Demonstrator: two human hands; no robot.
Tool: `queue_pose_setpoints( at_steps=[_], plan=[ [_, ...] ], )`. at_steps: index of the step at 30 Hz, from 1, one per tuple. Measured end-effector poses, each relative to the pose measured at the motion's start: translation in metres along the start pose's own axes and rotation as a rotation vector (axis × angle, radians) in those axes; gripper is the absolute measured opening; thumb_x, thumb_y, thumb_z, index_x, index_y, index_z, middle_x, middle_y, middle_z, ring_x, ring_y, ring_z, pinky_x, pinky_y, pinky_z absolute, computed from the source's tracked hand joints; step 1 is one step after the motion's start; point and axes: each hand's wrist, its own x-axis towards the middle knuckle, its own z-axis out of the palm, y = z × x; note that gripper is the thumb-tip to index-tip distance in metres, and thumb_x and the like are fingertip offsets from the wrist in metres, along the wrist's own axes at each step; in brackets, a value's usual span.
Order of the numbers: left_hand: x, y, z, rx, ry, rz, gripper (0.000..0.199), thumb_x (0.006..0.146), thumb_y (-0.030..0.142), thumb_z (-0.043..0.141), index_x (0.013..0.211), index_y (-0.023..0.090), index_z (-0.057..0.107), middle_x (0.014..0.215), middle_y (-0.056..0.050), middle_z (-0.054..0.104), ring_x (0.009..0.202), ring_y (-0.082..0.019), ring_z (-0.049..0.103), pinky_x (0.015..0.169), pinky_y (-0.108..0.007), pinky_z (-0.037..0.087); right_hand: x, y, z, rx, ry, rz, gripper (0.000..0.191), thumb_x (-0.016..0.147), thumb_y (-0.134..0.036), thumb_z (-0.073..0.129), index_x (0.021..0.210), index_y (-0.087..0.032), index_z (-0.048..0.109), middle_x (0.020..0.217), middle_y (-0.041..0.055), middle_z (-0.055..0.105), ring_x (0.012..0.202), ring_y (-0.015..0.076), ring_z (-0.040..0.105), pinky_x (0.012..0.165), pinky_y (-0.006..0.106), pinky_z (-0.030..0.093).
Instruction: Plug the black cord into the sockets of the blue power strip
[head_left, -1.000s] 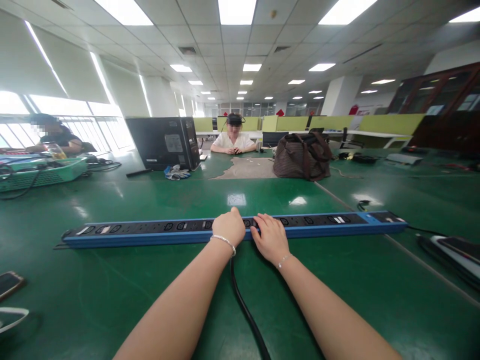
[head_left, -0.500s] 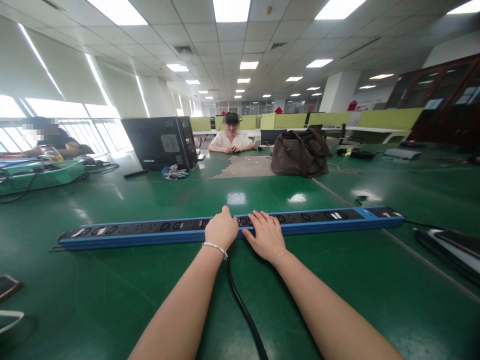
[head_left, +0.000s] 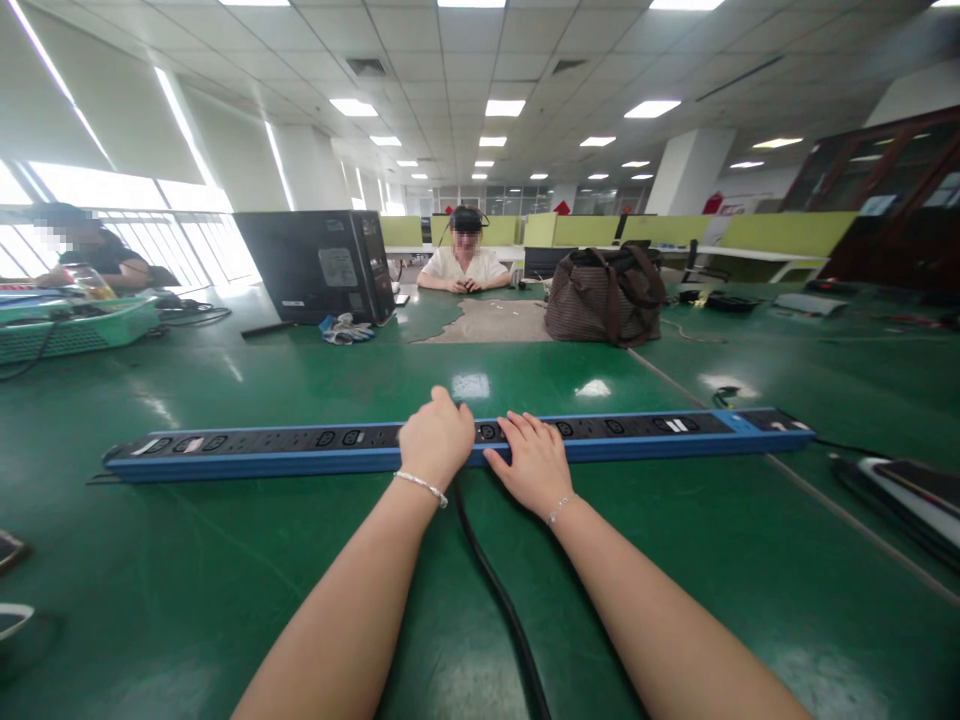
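A long blue and black power strip (head_left: 262, 450) lies across the green table (head_left: 247, 590), its sockets facing up. Over its middle is my left hand (head_left: 436, 435), fingers closed round the end of a thick black cable (head_left: 499, 590); the plug itself is hidden by the hand. The cable runs from under that hand toward me. Just right of it, my right hand (head_left: 534, 462) rests on the strip, fingers spread over the top and the thumb at the near edge.
Behind the strip stand a black computer case (head_left: 307, 268), gloves (head_left: 346, 329) and a brown bag (head_left: 604, 295). A green basket (head_left: 90, 330) is at the left. A person (head_left: 465, 260) sits across the table, another (head_left: 90, 245) at far left. A dark device (head_left: 911, 485) lies at right.
The view has tilted and shifted slightly. My left hand has risen a little and moved slightly left over the strip. My right hand stays in the same place on it.
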Motion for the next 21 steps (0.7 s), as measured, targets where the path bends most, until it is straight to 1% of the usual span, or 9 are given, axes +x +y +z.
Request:
queue_pose_setpoints(
  at_steps=[3,4,5,7,9,11,14,17,21],
  plan=[
    [-0.002,-0.012,-0.048,-0.158,0.233,-0.021,0.038,0.084,0.048,0.035,0.1,0.019,0.053,0.089,-0.007,0.066,0.084,-0.022,0.062,0.07,-0.032,0.045,0.0,0.0,0.0,-0.008,-0.009,-0.005,0.054,0.086,-0.051,0.038,0.126,-0.019,0.052,0.134,0.007,0.049,0.123,0.0251,0.037,0.102,0.041,0.021],
    [-0.002,-0.019,-0.064,-0.188,0.265,-0.026,0.04,0.083,0.051,0.036,0.099,0.019,0.054,0.088,-0.006,0.066,0.083,-0.021,0.061,0.069,-0.031,0.045,0.0,0.0,0.0,-0.01,-0.013,-0.007,0.054,0.086,-0.051,0.038,0.126,-0.019,0.052,0.134,0.0068,0.049,0.123,0.0249,0.037,0.102,0.04,0.021],
    [-0.002,-0.028,-0.076,-0.208,0.258,-0.022,0.04,0.082,0.053,0.038,0.098,0.02,0.055,0.086,-0.004,0.066,0.081,-0.02,0.06,0.069,-0.031,0.044,0.0,0.0,-0.001,-0.011,-0.016,-0.008,0.054,0.086,-0.051,0.038,0.126,-0.019,0.052,0.134,0.0067,0.049,0.123,0.0247,0.037,0.102,0.04,0.022],
    [0.002,-0.047,-0.09,-0.209,0.227,-0.033,0.039,0.079,0.053,0.042,0.093,0.02,0.058,0.079,-0.002,0.065,0.075,-0.019,0.059,0.067,-0.03,0.044,0.001,0.0,-0.001,-0.014,-0.018,-0.002,0.053,0.086,-0.051,0.038,0.126,-0.02,0.052,0.134,0.0068,0.049,0.123,0.0245,0.037,0.102,0.041,0.022],
    [0.01,-0.066,-0.09,-0.173,0.15,-0.07,0.037,0.075,0.053,0.047,0.088,0.02,0.059,0.075,-0.002,0.065,0.071,-0.019,0.059,0.064,-0.029,0.043,0.001,0.0,0.0,-0.016,-0.018,0.004,0.052,0.086,-0.051,0.038,0.126,-0.02,0.053,0.134,0.0071,0.049,0.123,0.0247,0.037,0.101,0.041,0.023],
    [0.021,-0.083,-0.081,-0.139,0.063,-0.095,0.034,0.075,0.051,0.047,0.084,0.02,0.06,0.074,-0.003,0.065,0.071,-0.02,0.059,0.062,-0.029,0.042,0.001,0.001,0.0,-0.014,-0.016,0.0,0.052,0.086,-0.051,0.038,0.125,-0.021,0.053,0.133,0.0073,0.05,0.124,0.0248,0.037,0.101,0.042,0.023],
    [0.037,-0.103,-0.065,-0.061,-0.02,-0.127,0.029,0.076,0.046,0.045,0.084,0.021,0.058,0.079,-0.005,0.066,0.076,-0.021,0.06,0.063,-0.028,0.041,0.001,0.002,0.002,-0.009,-0.006,-0.008,0.052,0.086,-0.051,0.038,0.125,-0.02,0.053,0.132,0.0076,0.05,0.124,0.0248,0.037,0.101,0.042,0.023],
    [0.044,-0.116,-0.053,-0.036,-0.048,-0.153,0.028,0.079,0.043,0.04,0.089,0.022,0.055,0.085,-0.006,0.067,0.08,-0.021,0.06,0.065,-0.028,0.041,0.001,0.003,0.003,-0.006,-0.001,-0.006,0.052,0.085,-0.05,0.039,0.124,-0.02,0.054,0.132,0.0077,0.051,0.123,0.0246,0.038,0.101,0.042,0.023],
    [0.041,-0.123,-0.043,-0.014,-0.069,-0.156,0.029,0.078,0.045,0.042,0.088,0.022,0.055,0.087,-0.006,0.067,0.083,-0.022,0.061,0.067,-0.028,0.041,0.001,0.002,0.004,-0.005,0.015,0.001,0.051,0.085,-0.05,0.04,0.123,-0.019,0.054,0.131,0.0074,0.051,0.123,0.0242,0.038,0.101,0.041,0.023]
  ],
)
